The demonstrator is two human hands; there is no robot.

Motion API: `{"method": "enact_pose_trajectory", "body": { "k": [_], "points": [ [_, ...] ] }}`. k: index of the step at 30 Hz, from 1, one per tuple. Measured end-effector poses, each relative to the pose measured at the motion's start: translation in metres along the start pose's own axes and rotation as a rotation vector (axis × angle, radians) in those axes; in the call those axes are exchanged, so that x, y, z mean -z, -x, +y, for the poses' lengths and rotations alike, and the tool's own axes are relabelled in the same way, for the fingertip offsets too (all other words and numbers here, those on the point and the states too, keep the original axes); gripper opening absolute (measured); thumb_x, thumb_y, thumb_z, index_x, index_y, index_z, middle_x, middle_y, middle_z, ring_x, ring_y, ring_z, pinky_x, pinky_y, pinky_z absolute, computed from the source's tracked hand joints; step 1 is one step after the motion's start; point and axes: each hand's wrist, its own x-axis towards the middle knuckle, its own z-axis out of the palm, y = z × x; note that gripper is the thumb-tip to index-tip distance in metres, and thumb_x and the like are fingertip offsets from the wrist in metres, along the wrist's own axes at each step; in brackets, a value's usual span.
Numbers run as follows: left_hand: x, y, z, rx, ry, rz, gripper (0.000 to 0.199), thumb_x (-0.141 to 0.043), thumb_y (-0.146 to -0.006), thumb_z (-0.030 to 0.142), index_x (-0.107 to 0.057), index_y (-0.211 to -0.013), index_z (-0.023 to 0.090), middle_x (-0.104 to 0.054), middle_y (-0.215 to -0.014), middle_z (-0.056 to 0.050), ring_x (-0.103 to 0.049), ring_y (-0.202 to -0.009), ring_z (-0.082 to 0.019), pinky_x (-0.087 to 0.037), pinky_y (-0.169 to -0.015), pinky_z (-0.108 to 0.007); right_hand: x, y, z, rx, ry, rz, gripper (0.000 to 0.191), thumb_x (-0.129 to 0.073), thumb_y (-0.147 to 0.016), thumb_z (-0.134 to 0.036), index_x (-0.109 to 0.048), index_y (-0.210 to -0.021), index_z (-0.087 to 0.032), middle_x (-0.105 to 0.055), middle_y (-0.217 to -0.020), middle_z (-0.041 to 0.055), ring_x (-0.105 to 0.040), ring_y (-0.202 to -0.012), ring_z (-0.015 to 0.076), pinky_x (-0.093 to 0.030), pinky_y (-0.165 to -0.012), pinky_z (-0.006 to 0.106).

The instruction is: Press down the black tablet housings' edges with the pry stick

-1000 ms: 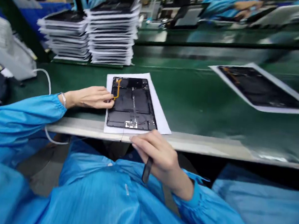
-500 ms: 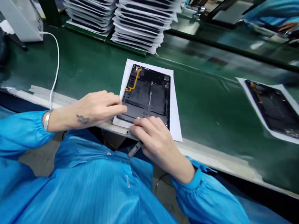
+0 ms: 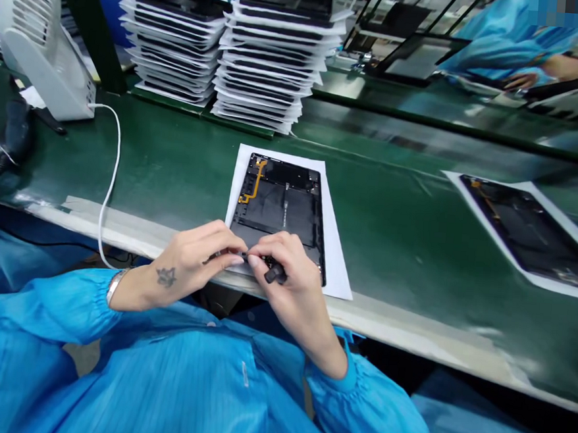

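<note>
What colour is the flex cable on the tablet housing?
Amber-orange: the flex cable stands out on the black tablet housing; best seen in the head view.

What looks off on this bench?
Mainly the white cable: it runs loose from the white louvred unit across the green bench and droops over the front edge near the left hand. Nothing else stands out.

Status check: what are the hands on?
Left hand at lower edge of black tablet housing, on white paper sheet. Right hand gripping short black tool. Thin white cable off to left.
</note>
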Motion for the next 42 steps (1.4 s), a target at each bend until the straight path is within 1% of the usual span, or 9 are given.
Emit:
{"method": "enact_pose_trajectory", "body": {
  "k": [7,9,12,14,17,23,32,38,42],
  "points": [
    [-0.001,-0.006,-0.001,-0.021,0.019,0.007,0.006,-0.061,-0.097,0.012,-0.066,-0.1,0.016,-0.067,-0.087,-0.002,-0.064,-0.078,-0.011,-0.05,-0.072,-0.021,-0.001,-0.001,0.0,0.022,-0.014,-0.003,0.01,-0.055,-0.099,-0.019,-0.062,-0.092,-0.02,-0.065,-0.089,0.0044,-0.058,-0.086,0.0183,-0.046,-0.076,0.033],
    [0.002,-0.007,-0.002,-0.022,-0.018,0.002,0.005,-0.061,-0.097,0.013,-0.066,-0.098,0.015,-0.066,-0.085,-0.001,-0.063,-0.076,-0.01,-0.049,-0.071,-0.02,-0.001,0.001,0.001,0.058,0.044,0.022,0.009,-0.056,-0.098,-0.017,-0.064,-0.099,-0.02,-0.065,-0.093,0.0058,-0.058,-0.089,0.0191,-0.047,-0.078,0.034],
    [0.01,-0.008,-0.007,-0.009,-0.107,-0.049,0.005,-0.06,-0.098,0.015,-0.065,-0.098,0.015,-0.065,-0.086,-0.001,-0.062,-0.076,-0.01,-0.048,-0.07,-0.02,-0.001,0.006,0.005,0.132,0.165,0.045,0.02,-0.055,-0.098,-0.013,-0.065,-0.114,-0.019,-0.067,-0.102,0.0082,-0.057,-0.093,0.0202,-0.049,-0.08,0.035],
    [0.014,-0.006,-0.01,-0.016,-0.17,-0.096,0.006,-0.058,-0.1,0.015,-0.064,-0.099,0.015,-0.065,-0.088,-0.001,-0.062,-0.077,-0.01,-0.048,-0.07,-0.02,-0.001,0.009,0.008,0.189,0.216,0.02,0.026,-0.052,-0.097,-0.007,-0.065,-0.118,-0.017,-0.068,-0.105,0.0096,-0.057,-0.091,0.02,-0.05,-0.078,0.034],
    [0.018,-0.004,-0.013,-0.063,-0.279,-0.136,0.008,-0.054,-0.101,0.015,-0.062,-0.099,0.015,-0.063,-0.088,-0.002,-0.061,-0.078,-0.011,-0.047,-0.071,-0.021,-0.001,0.011,0.01,0.243,0.279,-0.058,0.03,-0.05,-0.095,-0.004,-0.065,-0.119,-0.012,-0.068,-0.108,0.0117,-0.055,-0.09,0.0207,-0.051,-0.075,0.034],
    [0.018,-0.005,-0.017,-0.127,-0.458,-0.206,0.012,-0.047,-0.104,0.017,-0.059,-0.1,0.015,-0.062,-0.09,-0.005,-0.06,-0.081,-0.016,-0.049,-0.073,-0.027,-0.002,0.006,0.003,0.226,0.387,-0.191,0.034,-0.048,-0.095,-0.005,-0.063,-0.126,-0.01,-0.067,-0.114,0.013,-0.054,-0.094,0.0233,-0.052,-0.078,0.037],
    [0.02,-0.008,-0.021,-0.136,-0.509,-0.266,0.015,-0.045,-0.105,0.018,-0.059,-0.101,0.014,-0.063,-0.091,-0.006,-0.061,-0.082,-0.017,-0.051,-0.074,-0.028,-0.008,0.001,0.0,0.196,0.466,-0.203,0.031,-0.049,-0.098,-0.011,-0.063,-0.125,-0.012,-0.066,-0.109,0.0109,-0.051,-0.091,0.0228,-0.047,-0.072,0.036],
    [0.021,-0.004,-0.024,-0.175,-0.501,-0.245,0.012,-0.049,-0.104,0.017,-0.061,-0.104,0.014,-0.065,-0.092,-0.005,-0.063,-0.082,-0.016,-0.052,-0.074,-0.027,-0.012,0.001,0.0,0.201,0.536,-0.192,0.03,-0.055,-0.094,-0.011,-0.064,-0.123,-0.014,-0.067,-0.108,0.0076,-0.049,-0.089,0.023,-0.041,-0.069,0.036],
    [0.023,0.001,-0.024,-0.201,-0.486,-0.197,0.016,-0.054,-0.1,0.012,-0.061,-0.114,0.011,-0.069,-0.101,-0.009,-0.064,-0.089,-0.018,-0.055,-0.079,-0.03,-0.011,0.001,-0.001,0.202,0.537,-0.207,0.033,-0.052,-0.095,-0.009,-0.063,-0.125,-0.014,-0.067,-0.108,0.008,-0.049,-0.09,0.0224,-0.04,-0.069,0.036]
  ]
}}
